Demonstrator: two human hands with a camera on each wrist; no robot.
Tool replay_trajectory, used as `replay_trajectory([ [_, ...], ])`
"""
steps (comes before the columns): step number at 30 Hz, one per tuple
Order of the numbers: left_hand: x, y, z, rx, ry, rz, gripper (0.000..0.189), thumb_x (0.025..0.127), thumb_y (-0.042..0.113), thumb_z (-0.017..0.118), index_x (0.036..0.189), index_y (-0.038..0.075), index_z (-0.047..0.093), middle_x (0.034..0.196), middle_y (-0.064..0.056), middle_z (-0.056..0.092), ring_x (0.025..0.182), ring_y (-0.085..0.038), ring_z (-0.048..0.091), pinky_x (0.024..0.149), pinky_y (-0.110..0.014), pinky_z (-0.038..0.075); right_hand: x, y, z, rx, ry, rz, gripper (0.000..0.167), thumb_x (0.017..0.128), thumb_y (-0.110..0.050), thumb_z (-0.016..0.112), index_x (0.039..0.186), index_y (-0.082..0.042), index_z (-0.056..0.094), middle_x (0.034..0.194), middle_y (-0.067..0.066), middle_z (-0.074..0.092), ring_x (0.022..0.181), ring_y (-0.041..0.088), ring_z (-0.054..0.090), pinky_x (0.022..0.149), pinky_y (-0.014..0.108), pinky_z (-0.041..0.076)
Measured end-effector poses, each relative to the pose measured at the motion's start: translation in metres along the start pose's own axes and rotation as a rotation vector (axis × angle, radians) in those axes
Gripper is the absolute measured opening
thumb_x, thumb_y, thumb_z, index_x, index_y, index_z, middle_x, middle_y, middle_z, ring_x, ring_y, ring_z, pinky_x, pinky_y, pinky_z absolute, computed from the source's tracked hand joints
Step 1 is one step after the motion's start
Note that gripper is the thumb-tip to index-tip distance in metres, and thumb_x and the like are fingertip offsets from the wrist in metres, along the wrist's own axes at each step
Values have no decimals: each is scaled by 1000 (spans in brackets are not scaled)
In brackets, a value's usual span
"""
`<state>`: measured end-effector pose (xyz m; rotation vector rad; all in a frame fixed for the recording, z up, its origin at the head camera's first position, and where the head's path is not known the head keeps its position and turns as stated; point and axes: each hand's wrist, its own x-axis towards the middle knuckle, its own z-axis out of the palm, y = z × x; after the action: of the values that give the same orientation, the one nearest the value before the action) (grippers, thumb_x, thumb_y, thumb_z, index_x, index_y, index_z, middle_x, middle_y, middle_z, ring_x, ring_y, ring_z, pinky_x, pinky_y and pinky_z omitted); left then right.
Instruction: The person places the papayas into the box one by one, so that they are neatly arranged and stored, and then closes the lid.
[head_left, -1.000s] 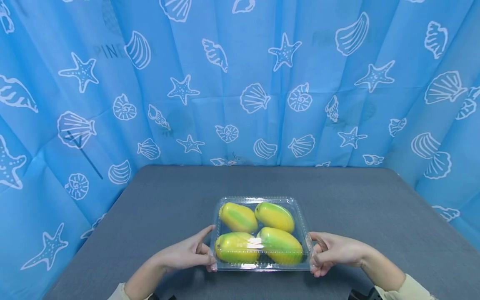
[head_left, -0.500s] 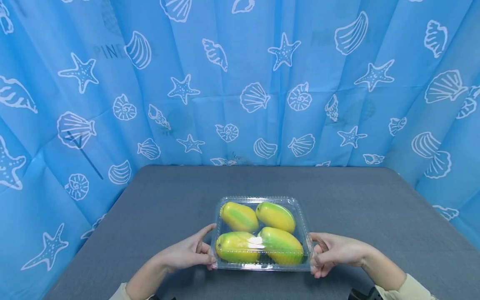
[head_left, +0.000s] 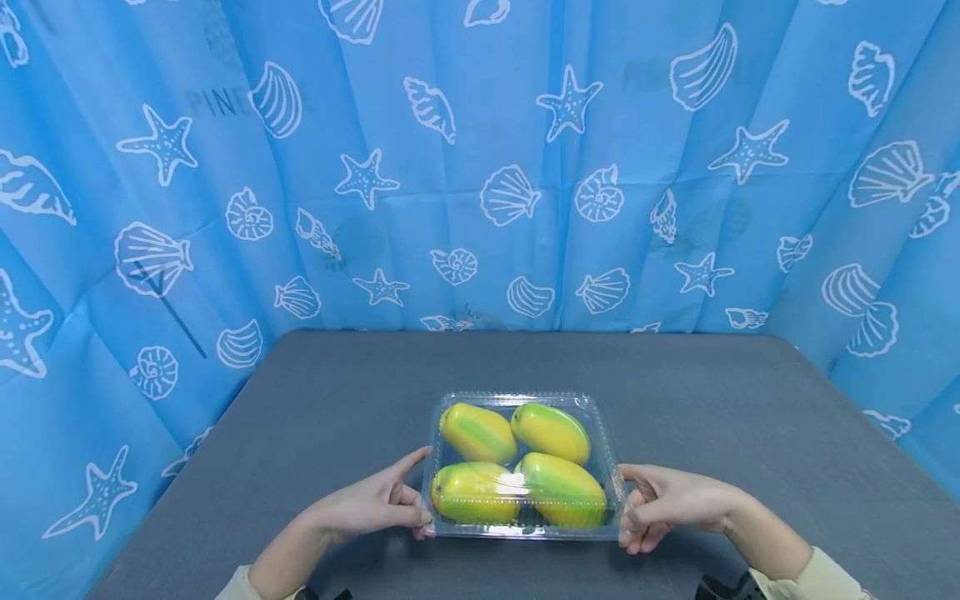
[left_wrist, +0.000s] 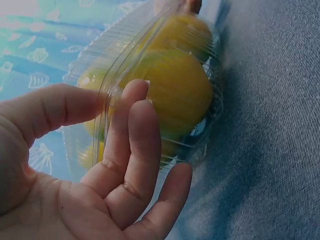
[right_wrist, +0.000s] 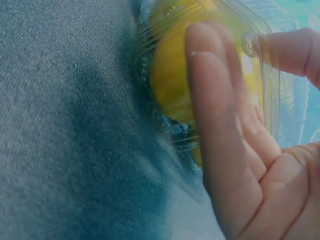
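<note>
A clear plastic clamshell container with its lid down lies near the front middle of the table. Inside it are several yellow-green mangoes, seen through the lid in two rows. My left hand pinches the rim at the container's near left corner. In the left wrist view, the thumb presses the rim from above while fingers lie under it. At the near right corner my right hand pinches the rim likewise; the right wrist view has its thumb on the rim's upper side and fingers below.
Dark grey cloth covers the table, whose far edge runs along a blue curtain printed with white shells and starfish. The curtain also hangs down at both sides of the table.
</note>
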<state>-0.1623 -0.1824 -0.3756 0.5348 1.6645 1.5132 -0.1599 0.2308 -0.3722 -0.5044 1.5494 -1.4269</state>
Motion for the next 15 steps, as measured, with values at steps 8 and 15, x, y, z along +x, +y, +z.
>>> replay_trajectory([
  [8, -8, 1, -6, 109, 40, -26, 78, 97, 22, 49, 148, 2, -6, 97, 4, 67, 95, -11, 62, 95, -36, 47, -4, 0, -8, -35, -7, 2, 29, 97, -9, 42, 120, 3, 29, 99, 0, 68, 91, 13, 67, 80, 32, 57],
  [15, -16, 14, -15, 329, 248, -19, 64, 98, 33, 45, 147, 3, 17, 128, -18, 54, 119, -32, 53, 100, -51, 42, -15, -13, -15, -167, 139, -2, 23, 99, -15, 43, 114, 1, 40, 100, 3, 63, 90, 14, 64, 79, 31, 55],
])
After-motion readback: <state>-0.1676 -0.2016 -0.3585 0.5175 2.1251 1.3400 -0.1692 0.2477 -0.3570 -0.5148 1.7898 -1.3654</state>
